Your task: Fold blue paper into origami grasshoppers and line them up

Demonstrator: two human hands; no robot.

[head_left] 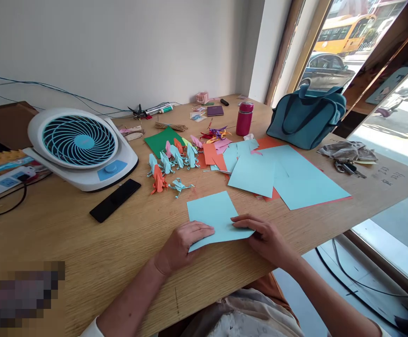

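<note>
A light blue sheet of paper lies on the wooden table in front of me, its near edge slightly raised. My left hand rests on the sheet's near left part, fingers extended and pressing it down. At the near right corner, my right hand has the paper between its fingers on top and the thumb below. Just beyond the sheet stand folded paper figures, among them a small blue one and an orange one. Larger blue sheets lie to the right over orange paper.
A white fan and a black phone are at the left. Farther back are a green sheet and a magenta bottle. A teal bag and keys sit at the right, near the window.
</note>
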